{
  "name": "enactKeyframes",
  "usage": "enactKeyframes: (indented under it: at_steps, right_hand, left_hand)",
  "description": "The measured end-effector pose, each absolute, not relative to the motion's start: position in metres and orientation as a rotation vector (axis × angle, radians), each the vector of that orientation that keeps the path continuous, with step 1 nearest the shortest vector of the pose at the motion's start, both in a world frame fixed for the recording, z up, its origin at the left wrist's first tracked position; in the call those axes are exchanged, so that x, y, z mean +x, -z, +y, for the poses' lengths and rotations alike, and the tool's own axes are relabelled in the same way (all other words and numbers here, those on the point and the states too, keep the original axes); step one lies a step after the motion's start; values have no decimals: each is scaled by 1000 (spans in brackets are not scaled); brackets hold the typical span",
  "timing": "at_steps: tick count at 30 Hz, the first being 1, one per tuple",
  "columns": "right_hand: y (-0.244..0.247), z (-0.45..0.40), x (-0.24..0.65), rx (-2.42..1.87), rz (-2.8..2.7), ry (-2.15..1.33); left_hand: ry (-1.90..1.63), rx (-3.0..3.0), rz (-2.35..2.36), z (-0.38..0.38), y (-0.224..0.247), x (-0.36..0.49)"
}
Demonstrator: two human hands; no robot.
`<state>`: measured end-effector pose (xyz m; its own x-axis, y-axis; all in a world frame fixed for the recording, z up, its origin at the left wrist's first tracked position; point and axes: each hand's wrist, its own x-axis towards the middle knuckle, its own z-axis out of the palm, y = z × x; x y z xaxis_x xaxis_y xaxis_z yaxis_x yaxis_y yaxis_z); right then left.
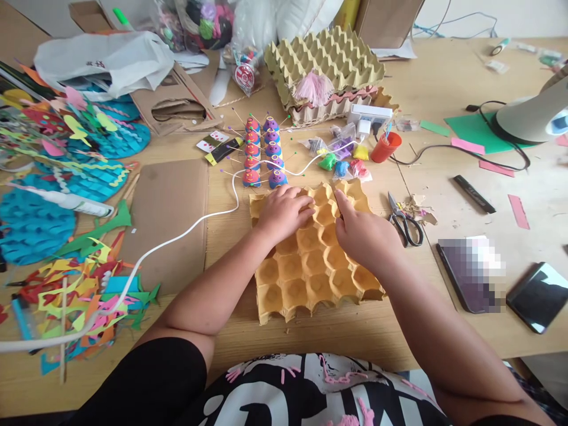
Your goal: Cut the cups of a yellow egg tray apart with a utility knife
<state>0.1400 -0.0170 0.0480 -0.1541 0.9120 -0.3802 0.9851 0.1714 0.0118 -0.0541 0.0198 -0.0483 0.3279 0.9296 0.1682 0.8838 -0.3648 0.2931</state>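
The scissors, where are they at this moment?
In the head view, the scissors lie on the right side, just right of the yellow egg tray, beside small scraps.

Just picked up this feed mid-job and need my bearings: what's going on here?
A person has both hands on or over a yellow egg tray. The left hand rests on its far part; the right hand, index finger extended, is at the far side, where a thin dark item is too hidden to identify. Painted figures stand in two rows beyond the tray, and scissors lie to its right.
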Motion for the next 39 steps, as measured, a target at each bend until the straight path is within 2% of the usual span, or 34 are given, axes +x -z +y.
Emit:
enactKeyframes:
  at_steps: [20,39]
  right_hand:
    - [-30,-16,136,1775,2204,301]
    - [-37,1,123,1796,2115,357]
  left_hand:
    - [-465,2435,1666,19,48,-55]
    - [-473,2451,1665,20,48,-55]
